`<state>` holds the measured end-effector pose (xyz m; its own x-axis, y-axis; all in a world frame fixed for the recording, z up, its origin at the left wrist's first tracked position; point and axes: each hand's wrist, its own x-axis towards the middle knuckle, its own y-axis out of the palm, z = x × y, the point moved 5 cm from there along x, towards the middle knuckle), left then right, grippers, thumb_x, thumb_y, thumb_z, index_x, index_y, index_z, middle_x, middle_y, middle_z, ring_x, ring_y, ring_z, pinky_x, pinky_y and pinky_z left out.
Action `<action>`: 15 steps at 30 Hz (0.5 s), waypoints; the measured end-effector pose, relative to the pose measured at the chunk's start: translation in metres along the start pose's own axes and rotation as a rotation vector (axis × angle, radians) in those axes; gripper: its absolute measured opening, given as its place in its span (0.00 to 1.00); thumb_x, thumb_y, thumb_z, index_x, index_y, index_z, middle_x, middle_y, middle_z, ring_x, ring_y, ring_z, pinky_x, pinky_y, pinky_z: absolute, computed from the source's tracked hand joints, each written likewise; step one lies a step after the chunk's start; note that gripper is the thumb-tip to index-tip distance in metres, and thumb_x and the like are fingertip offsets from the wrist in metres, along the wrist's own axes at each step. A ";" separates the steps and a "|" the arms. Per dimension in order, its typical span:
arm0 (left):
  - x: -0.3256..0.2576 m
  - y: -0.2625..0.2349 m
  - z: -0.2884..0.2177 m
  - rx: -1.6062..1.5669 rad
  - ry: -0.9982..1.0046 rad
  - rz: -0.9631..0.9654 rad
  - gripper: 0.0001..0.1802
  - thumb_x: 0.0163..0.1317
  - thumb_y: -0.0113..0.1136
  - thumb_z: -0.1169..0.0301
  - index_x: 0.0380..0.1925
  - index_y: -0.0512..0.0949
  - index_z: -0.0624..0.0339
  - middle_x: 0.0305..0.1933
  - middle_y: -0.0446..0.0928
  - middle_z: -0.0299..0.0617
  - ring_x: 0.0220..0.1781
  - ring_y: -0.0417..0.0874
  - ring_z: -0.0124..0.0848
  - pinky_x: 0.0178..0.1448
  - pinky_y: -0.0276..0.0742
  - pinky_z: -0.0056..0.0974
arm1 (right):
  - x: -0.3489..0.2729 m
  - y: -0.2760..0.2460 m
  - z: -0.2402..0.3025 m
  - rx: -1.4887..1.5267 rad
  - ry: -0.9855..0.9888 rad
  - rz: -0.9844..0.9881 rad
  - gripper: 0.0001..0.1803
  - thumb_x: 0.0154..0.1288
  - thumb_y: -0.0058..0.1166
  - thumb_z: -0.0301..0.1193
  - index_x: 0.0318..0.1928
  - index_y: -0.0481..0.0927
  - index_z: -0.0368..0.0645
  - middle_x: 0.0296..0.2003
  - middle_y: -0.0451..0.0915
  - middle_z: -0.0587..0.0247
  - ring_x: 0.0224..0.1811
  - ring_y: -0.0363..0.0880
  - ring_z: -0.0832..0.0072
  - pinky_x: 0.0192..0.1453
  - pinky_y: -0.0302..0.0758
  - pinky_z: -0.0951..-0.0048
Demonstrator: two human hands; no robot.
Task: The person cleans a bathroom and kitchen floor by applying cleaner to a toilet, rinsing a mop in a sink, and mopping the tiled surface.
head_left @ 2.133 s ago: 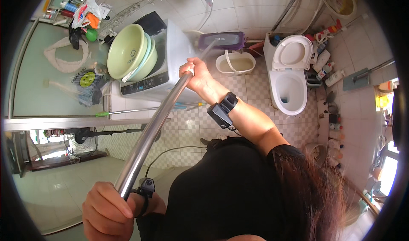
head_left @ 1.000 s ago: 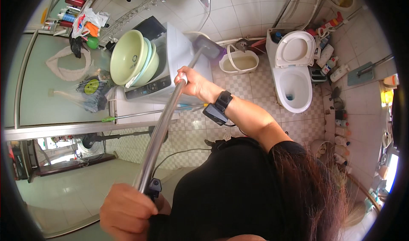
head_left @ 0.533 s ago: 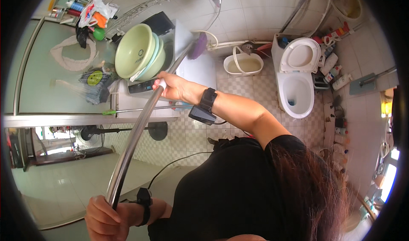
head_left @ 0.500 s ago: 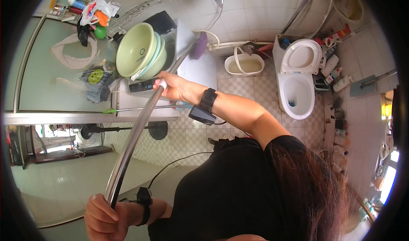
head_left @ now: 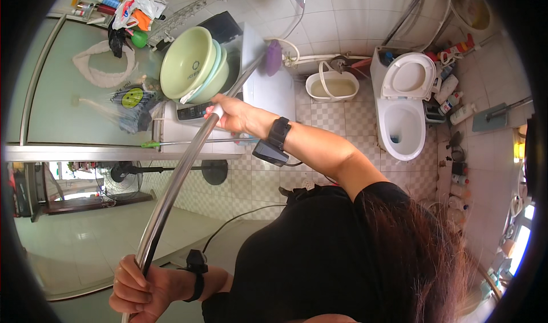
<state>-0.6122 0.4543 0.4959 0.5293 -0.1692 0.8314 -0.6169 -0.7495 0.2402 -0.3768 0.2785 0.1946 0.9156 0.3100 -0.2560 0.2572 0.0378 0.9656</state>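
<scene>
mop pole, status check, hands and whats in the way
Left hand gripping lower end of mop pole. Right hand gripping upper part. Purple mop head beside washing machine; green basins close to pole.

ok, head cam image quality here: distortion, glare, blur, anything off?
Head view: strong fisheye, so the metal pole bows and the floor tiles curve near the rim, with a black vignette at the corners. Bright highlight streaks run along the pole. The left hand at the lower edge looks slightly soft, while the right hand and green basins are sharp. Lighting is even daylight, with no hard shadows.
</scene>
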 end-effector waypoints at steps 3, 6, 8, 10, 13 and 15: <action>0.000 -0.003 -0.002 0.014 -0.008 -0.043 0.33 0.57 0.61 0.41 0.10 0.55 0.47 0.08 0.50 0.26 0.14 0.51 0.19 0.28 0.58 0.26 | 0.004 0.000 0.000 -0.008 -0.009 0.019 0.06 0.70 0.43 0.27 0.42 0.64 0.37 0.26 0.70 0.60 0.25 0.73 0.70 0.38 0.82 0.61; 0.001 -0.004 -0.002 -0.007 -0.011 -0.036 0.33 0.57 0.61 0.41 0.10 0.56 0.47 0.08 0.50 0.26 0.14 0.51 0.19 0.29 0.58 0.27 | 0.005 0.000 -0.001 0.011 0.001 0.021 0.06 0.70 0.43 0.26 0.42 0.64 0.37 0.26 0.70 0.60 0.25 0.73 0.70 0.38 0.82 0.61; 0.001 -0.006 -0.005 0.009 -0.004 -0.057 0.33 0.57 0.61 0.41 0.11 0.56 0.47 0.08 0.50 0.26 0.14 0.51 0.20 0.29 0.58 0.27 | 0.005 0.001 -0.003 0.023 0.010 0.016 0.06 0.70 0.42 0.26 0.42 0.64 0.36 0.26 0.70 0.60 0.25 0.73 0.70 0.37 0.82 0.61; 0.000 -0.008 -0.007 0.016 0.000 -0.076 0.33 0.56 0.62 0.41 0.11 0.57 0.47 0.08 0.50 0.26 0.14 0.51 0.20 0.28 0.57 0.27 | 0.005 0.001 -0.005 0.023 0.012 0.009 0.05 0.70 0.42 0.25 0.42 0.64 0.36 0.25 0.70 0.60 0.25 0.73 0.70 0.37 0.82 0.61; -0.001 -0.009 -0.008 0.011 -0.002 -0.087 0.32 0.56 0.62 0.42 0.11 0.57 0.47 0.09 0.51 0.27 0.14 0.52 0.20 0.28 0.57 0.27 | 0.005 0.001 -0.006 0.024 0.026 0.017 0.05 0.70 0.42 0.25 0.42 0.64 0.37 0.25 0.70 0.61 0.25 0.73 0.71 0.37 0.82 0.61; -0.002 -0.011 -0.009 -0.001 -0.006 -0.083 0.32 0.56 0.63 0.42 0.11 0.57 0.47 0.08 0.51 0.27 0.14 0.52 0.20 0.28 0.57 0.27 | 0.005 0.001 -0.007 0.018 0.021 0.016 0.06 0.70 0.43 0.26 0.42 0.64 0.37 0.25 0.70 0.61 0.25 0.73 0.71 0.36 0.82 0.61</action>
<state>-0.6118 0.4686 0.4967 0.5817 -0.1105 0.8059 -0.5715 -0.7605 0.3082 -0.3741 0.2870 0.1944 0.9130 0.3303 -0.2395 0.2485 0.0153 0.9685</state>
